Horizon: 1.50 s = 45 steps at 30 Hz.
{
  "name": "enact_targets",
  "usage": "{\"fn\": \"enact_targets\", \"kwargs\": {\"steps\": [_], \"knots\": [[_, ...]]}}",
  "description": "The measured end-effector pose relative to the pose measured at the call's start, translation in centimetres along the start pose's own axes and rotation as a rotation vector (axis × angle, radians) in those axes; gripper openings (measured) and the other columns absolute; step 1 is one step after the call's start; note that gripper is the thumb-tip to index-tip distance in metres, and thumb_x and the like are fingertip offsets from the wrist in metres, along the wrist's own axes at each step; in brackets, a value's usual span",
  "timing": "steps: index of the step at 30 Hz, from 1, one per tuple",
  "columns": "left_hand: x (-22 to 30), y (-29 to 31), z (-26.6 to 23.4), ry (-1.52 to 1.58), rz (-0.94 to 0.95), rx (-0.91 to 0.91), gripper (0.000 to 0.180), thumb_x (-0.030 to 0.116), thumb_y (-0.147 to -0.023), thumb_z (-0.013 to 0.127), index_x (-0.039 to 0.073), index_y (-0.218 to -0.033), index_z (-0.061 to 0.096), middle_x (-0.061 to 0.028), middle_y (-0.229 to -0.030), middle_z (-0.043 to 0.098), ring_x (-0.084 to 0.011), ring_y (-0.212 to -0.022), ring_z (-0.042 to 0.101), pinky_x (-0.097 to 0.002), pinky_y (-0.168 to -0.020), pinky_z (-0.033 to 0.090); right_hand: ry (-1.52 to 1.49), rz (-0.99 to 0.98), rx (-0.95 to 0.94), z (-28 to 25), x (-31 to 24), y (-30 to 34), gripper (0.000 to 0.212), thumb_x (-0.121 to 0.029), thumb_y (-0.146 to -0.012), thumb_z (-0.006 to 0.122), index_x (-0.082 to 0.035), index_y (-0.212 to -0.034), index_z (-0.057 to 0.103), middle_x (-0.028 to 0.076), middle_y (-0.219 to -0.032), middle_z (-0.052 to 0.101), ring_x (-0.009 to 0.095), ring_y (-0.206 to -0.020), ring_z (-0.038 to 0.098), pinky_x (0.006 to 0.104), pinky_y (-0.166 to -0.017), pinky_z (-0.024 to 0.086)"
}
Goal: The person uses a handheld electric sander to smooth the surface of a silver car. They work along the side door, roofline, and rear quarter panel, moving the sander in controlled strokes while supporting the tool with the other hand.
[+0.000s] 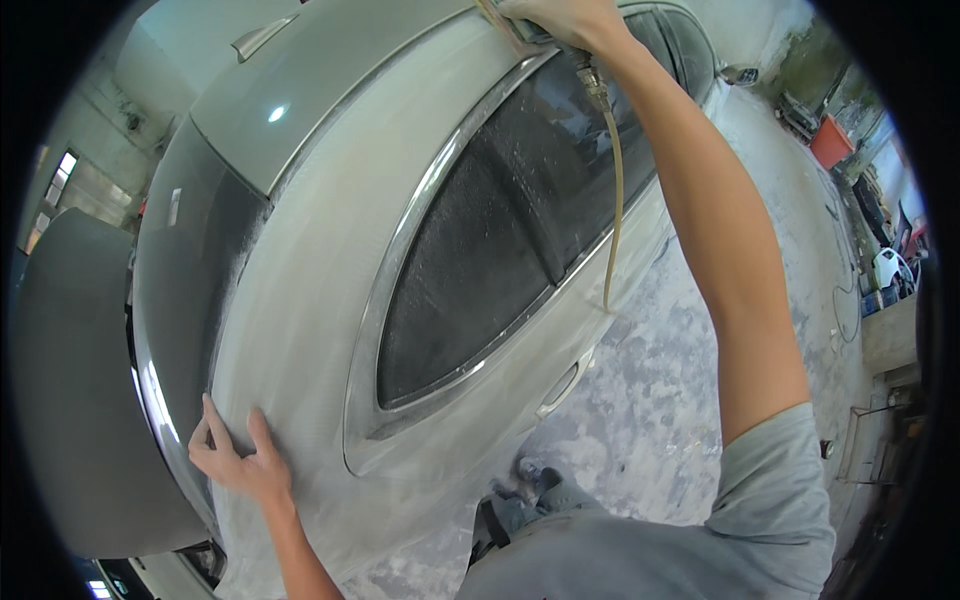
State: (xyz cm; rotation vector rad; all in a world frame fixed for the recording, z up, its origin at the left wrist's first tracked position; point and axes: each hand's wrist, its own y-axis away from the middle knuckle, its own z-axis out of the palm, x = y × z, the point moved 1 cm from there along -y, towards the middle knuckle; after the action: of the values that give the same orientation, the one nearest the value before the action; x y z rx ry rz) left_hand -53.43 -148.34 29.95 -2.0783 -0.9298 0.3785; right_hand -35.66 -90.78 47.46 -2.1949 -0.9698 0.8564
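My right arm stretches far forward along the car. My right hand (572, 18) is wrapped round an air sander (527, 32), partly cut off by the upper edge, at the dull, sanded roof-side panel (330, 220). From a metal coupling (594, 88) under that hand, a yellowish hose (617, 180) hangs past the side window. My left hand (243, 462) lies with spread fingers on the pale rear pillar, next to the dark rear glass (190, 250). It holds nothing. A chrome trim (405, 225) edges the dusty side window (470, 280).
Below the window a door handle (565, 388) sticks out. The raised boot lid (70, 390) stands at the left. A dusty, blotched floor (660, 380) runs along the car's right side. Farther right are a red bucket (831, 142), loose cables and assorted clutter.
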Motion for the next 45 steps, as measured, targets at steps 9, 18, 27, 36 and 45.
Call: {"fn": "enact_targets", "kwargs": {"steps": [9,18,27,36,45], "knots": [[0.3,-0.3,-1.1,0.026,0.011,0.032,0.055,0.036,-0.098,0.078,0.008,-0.146,0.073,-0.0174,-0.122,0.066,-0.0337,-0.113,0.059,-0.0447,-0.100,0.045,-0.058,0.057,-0.104,-1.7,-6.7,3.3,0.055,-0.044,-0.077,0.087,0.000,-0.106,0.072,0.021,-0.098,0.075,0.033,-0.093,0.072,0.0420,-0.083,0.056],[-0.8,1.7,-1.3,0.199,0.075,-0.012,0.072,0.038,-0.095,0.077,0.004,-0.155,0.058,-0.0206,-0.155,0.056,-0.0397,-0.141,0.053,-0.0540,-0.119,0.040,-0.194,-0.386,-0.142,-0.1,-28.2,19.5,0.052,-0.038,-0.086,0.085,-0.006,-0.125,0.074,0.022,-0.110,0.078,0.037,-0.102,0.076,0.0431,-0.090,0.058],[-17.1,18.1,-6.1,0.095,-0.053,-0.405,0.090,0.057,-0.098,0.069,0.004,-0.166,0.044,-0.0155,-0.177,0.036,-0.0385,-0.164,0.028,-0.0633,-0.132,0.017,-0.231,-0.412,-0.118,1.0,-48.1,38.1,0.048,-0.026,-0.077,0.087,-0.013,-0.121,0.072,0.015,-0.096,0.064,0.035,-0.078,0.068,0.0456,-0.066,0.056],[-37.6,32.4,-12.7,-0.003,-0.200,-0.319,0.096,0.058,-0.107,0.054,-0.012,-0.167,0.027,-0.0327,-0.175,0.027,-0.0520,-0.162,0.023,-0.0628,-0.134,0.012,-0.352,-0.614,-0.487,3.6,-62.9,58.7,0.061,-0.022,-0.079,0.080,-0.018,-0.138,0.064,0.023,-0.114,0.053,0.039,-0.089,0.067,0.0470,-0.061,0.060],[-48.4,35.3,-16.4,-0.151,-0.288,-0.209,0.082,0.048,-0.111,0.053,-0.008,-0.168,0.031,-0.0286,-0.173,0.035,-0.0468,-0.161,0.031,-0.0601,-0.131,0.019,-0.266,-0.383,-0.501,3.2,-60.1,58.8,0.062,-0.037,-0.079,0.089,-0.014,-0.134,0.072,0.024,-0.126,0.064,0.038,-0.109,0.068,0.0460,-0.077,0.061]]}}
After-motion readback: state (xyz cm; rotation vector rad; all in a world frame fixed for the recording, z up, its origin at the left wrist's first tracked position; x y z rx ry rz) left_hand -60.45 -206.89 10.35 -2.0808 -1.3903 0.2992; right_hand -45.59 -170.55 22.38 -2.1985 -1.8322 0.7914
